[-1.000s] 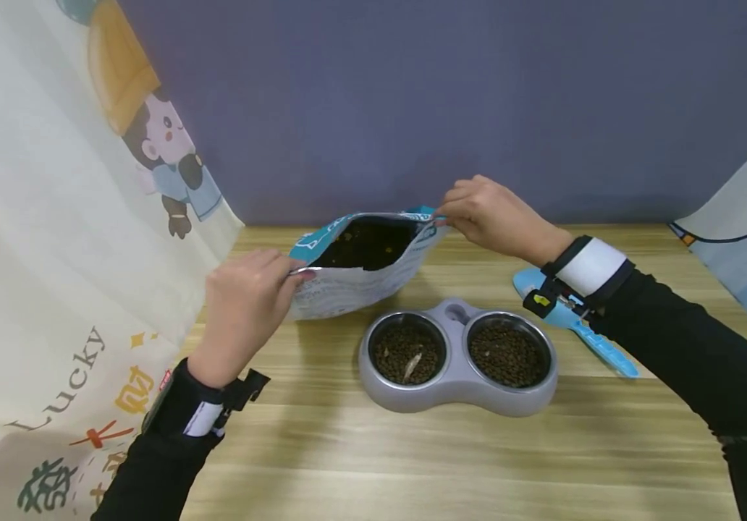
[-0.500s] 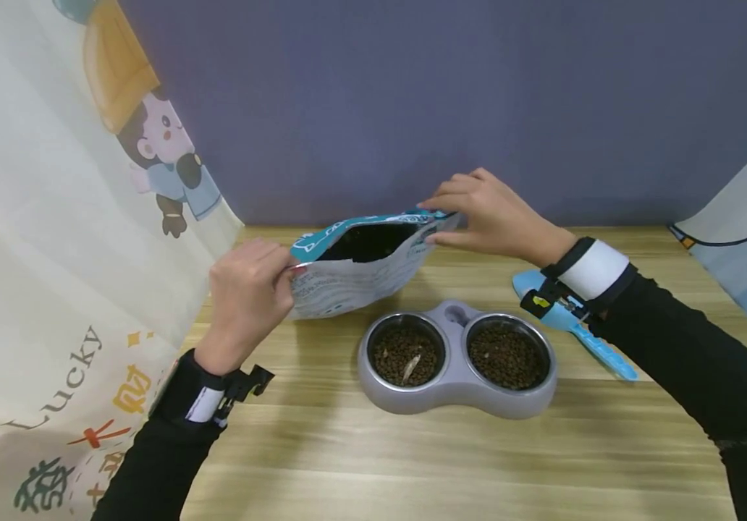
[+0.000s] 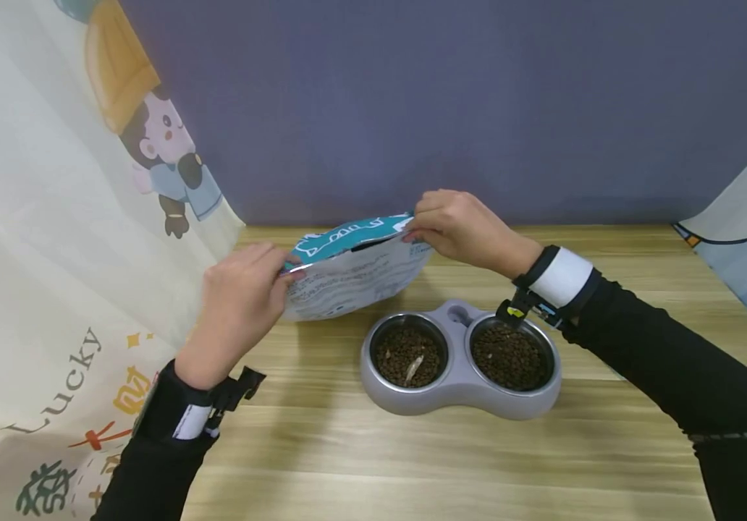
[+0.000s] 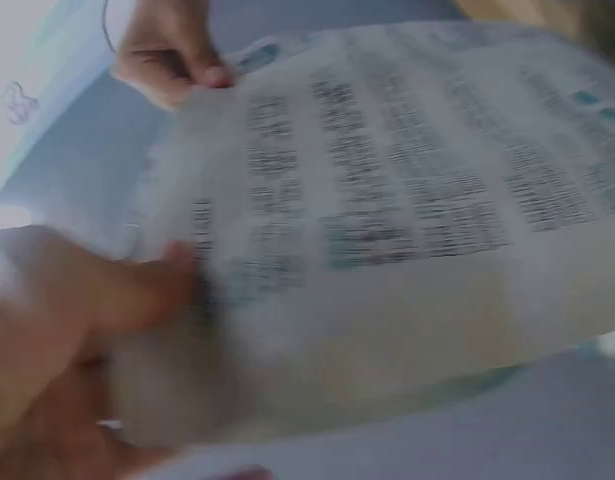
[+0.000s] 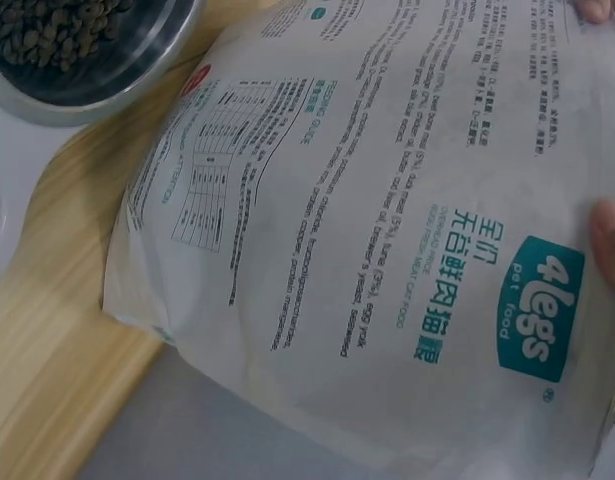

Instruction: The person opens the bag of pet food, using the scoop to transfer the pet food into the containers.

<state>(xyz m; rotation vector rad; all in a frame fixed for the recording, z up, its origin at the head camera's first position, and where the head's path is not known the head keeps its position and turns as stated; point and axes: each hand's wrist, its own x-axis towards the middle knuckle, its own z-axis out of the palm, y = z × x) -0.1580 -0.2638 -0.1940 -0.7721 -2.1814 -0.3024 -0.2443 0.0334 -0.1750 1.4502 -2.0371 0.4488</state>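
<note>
A white and teal cat food bag (image 3: 360, 278) stands tilted behind the bowls, its printed back toward me. Its mouth is nearly flat, with only a thin dark slit along the top edge. My left hand (image 3: 237, 304) pinches the top left corner between thumb and fingers. At the top right, my right hand (image 3: 465, 228) pinches the rim, thumb on the near side. The right wrist view shows the bag's printed back panel (image 5: 387, 230) close up. In the left wrist view the left thumb (image 4: 147, 290) presses on the bag near its edge.
A grey double feeder (image 3: 454, 387) sits in front of the bag, with brown kibble (image 3: 507, 354) in both metal bowls. The right forearm passes over the right bowl's far edge. A dark blue panel (image 3: 412, 108) stands behind the wooden table (image 3: 360, 463); a printed curtain (image 3: 54, 253) hangs left.
The bag's wide mouth has narrowed to a slit. My right hand has moved left along the rim. The right forearm now covers the blue scoop seen earlier.
</note>
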